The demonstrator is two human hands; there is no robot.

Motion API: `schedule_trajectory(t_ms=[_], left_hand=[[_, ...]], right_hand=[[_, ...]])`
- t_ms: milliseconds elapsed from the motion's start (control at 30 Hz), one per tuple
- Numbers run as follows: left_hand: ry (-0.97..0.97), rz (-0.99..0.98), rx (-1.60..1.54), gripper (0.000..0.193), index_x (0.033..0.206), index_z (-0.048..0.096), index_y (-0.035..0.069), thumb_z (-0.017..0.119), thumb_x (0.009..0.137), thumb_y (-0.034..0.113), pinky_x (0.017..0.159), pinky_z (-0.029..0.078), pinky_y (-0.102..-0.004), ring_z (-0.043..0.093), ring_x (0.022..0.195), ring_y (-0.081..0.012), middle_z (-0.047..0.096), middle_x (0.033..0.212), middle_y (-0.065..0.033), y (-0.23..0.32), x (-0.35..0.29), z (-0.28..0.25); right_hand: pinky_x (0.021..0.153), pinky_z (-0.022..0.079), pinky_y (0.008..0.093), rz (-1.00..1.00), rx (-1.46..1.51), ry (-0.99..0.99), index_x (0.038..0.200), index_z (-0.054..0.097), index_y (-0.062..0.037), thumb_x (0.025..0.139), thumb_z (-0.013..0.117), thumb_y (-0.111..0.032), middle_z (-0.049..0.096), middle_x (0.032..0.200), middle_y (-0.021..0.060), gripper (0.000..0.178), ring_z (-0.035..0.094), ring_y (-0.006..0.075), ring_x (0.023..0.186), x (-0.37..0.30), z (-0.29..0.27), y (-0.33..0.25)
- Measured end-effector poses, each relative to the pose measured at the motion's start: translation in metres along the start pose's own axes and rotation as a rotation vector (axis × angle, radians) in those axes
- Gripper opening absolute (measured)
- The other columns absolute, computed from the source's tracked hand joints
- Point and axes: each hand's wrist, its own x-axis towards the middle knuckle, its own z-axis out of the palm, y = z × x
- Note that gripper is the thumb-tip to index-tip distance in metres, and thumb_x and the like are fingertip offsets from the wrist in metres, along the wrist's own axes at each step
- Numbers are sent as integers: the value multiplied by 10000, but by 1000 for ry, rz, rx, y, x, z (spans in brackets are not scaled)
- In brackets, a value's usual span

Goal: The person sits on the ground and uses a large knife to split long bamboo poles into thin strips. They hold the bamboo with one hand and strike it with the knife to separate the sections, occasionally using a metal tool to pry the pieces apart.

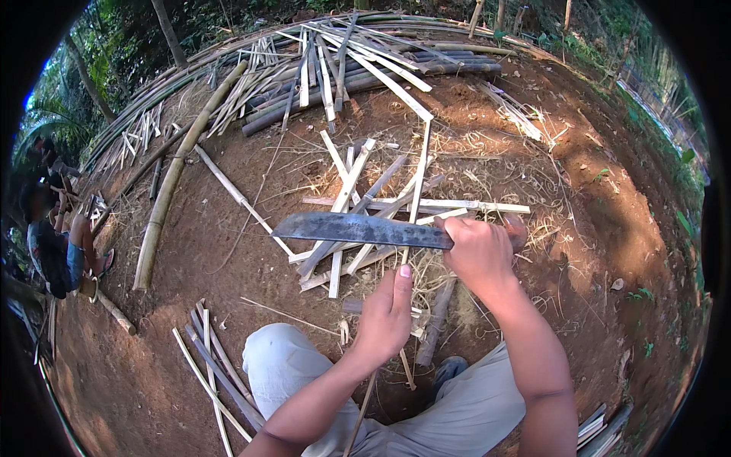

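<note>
My right hand [481,255] is closed around the handle of a machete, whose dark, broad blade [350,228] points left and lies across a thin bamboo strip [421,167]. Lower down, my left hand [383,318] grips that strip, thumb stretched along it. The strip runs away from me above the blade, and its tail end passes down between my knees. Beyond and below the blade, a loose pile of split bamboo slats [354,179] lies crisscrossed on the ground.
Pale curled shavings [487,160] litter the soil. Long bamboo poles [457,70] and split lengths are stacked at the back. A thick pole [173,171] slants at left, near a seated person [57,244]. More slats [217,373] lie beside my left knee.
</note>
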Motion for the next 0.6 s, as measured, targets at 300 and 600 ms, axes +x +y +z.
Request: schedule_trajectory(t_ms=[300,600], left_hand=[[20,-29,256,453,915,456,-15,337,1058,398,598,421,-554,555,619,-495,566,646,-264,12,-11,7],[-13,-81,274,423,921,446,-21,354,1057,369,578,416,-558,568,628,-506,562,628,-269,7,-13,11]], right_hand=[[634,538,480,-22,-18,-9,739,644,-54,780,539,-37,656,685,185,114,673,364,665,27,10,21],[598,541,467,-48,-35,-16,715,629,-30,833,524,-66,663,698,187,162,672,380,645,34,20,40]])
